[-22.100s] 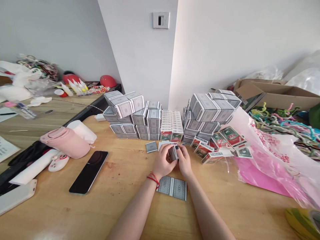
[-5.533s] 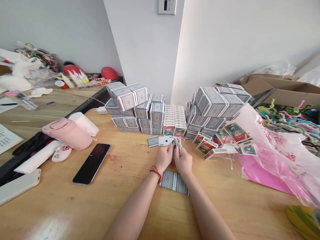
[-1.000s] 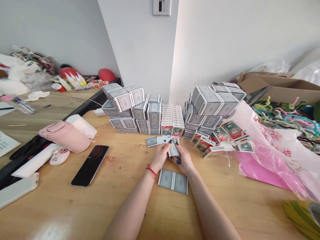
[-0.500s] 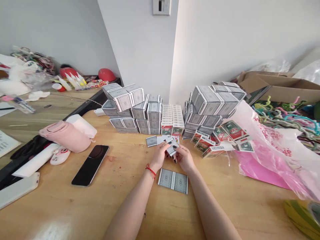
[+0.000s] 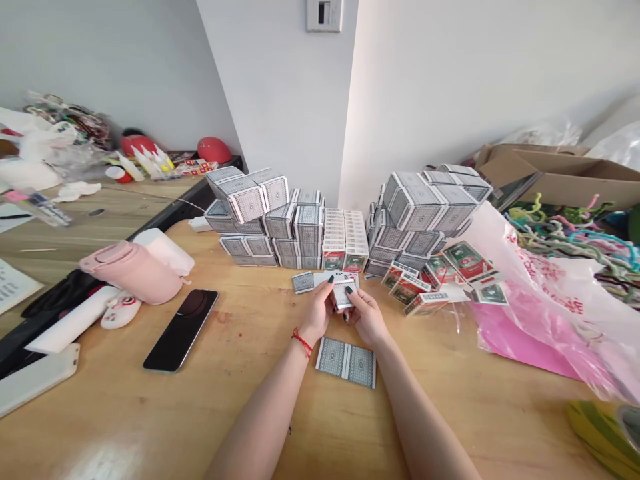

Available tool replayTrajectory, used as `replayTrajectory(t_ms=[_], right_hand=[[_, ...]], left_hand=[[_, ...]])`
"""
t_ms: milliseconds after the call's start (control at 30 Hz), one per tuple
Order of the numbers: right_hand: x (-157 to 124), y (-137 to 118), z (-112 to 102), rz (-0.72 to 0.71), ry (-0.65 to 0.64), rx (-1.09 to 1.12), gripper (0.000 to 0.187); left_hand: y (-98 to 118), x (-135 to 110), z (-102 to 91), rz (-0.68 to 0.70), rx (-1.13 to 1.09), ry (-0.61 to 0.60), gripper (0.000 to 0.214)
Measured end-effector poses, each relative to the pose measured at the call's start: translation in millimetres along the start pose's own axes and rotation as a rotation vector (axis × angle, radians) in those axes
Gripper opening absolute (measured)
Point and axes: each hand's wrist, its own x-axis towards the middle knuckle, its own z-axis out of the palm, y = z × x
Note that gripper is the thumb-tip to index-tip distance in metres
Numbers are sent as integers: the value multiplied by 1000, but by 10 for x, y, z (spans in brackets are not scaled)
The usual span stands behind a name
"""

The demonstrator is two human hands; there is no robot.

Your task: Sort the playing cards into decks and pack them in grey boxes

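Note:
Both hands sit at the middle of the wooden table. My left hand and my right hand together hold a small grey-backed pack of playing cards, partly hidden by my fingers. Just behind them, a few face-up cards lie mostly covered. A single small grey pack rests left of my left hand. Nearer me, below my wrists, lie two grey-backed card packs side by side.
Tall stacks of grey patterned card boxes rise behind my hands, with loose red-and-green boxes to the right. A black phone and pink bottle stand left; a pink plastic bag lies right.
My hands have come closer together around the grey pack, now tilted with its back showing. The face-up cards behind it are more covered than a second ago.

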Motion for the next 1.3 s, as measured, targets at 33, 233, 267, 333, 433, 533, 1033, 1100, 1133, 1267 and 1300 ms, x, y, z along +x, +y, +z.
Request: replayTrajectory(t_ms=[33, 233, 267, 333, 433, 533, 1033, 1100, 1133, 1267, 1300], right_hand=[[1, 9, 9, -23, 11, -2, 25], [13, 51, 4, -26, 30, -40, 26], [15, 55, -1, -20, 40, -50, 27], [18, 61, -7, -18, 74, -87, 29], [21, 62, -8, -44, 133, -224, 42], [25, 61, -8, -61, 163, -363, 50], [38, 95, -32, -49, 283, -644, 52], [27, 87, -23, -40, 264, -668, 52], [23, 85, -20, -36, 257, -680, 53], [30, 106, -30, -46, 249, -741, 54], [35, 117, -35, -54, 256, -762, 54]], left_hand=[[6, 6, -5, 27, 2, 15, 29], [29, -1, -14, 149, 288, 86, 26], [24, -9, -10, 164, 337, 80, 26], [2, -27, -3, 171, 401, 39, 25], [-45, -40, -3, 149, 462, -42, 24], [-72, -38, -13, 163, 537, -62, 25], [-108, -17, -61, 291, 780, 39, 22], [-105, -13, -61, 315, 814, 64, 22], [-101, -15, -61, 324, 834, 69, 22], [-78, -36, -62, 363, 929, 80, 21], [-73, -42, -61, 371, 950, 83, 21]])
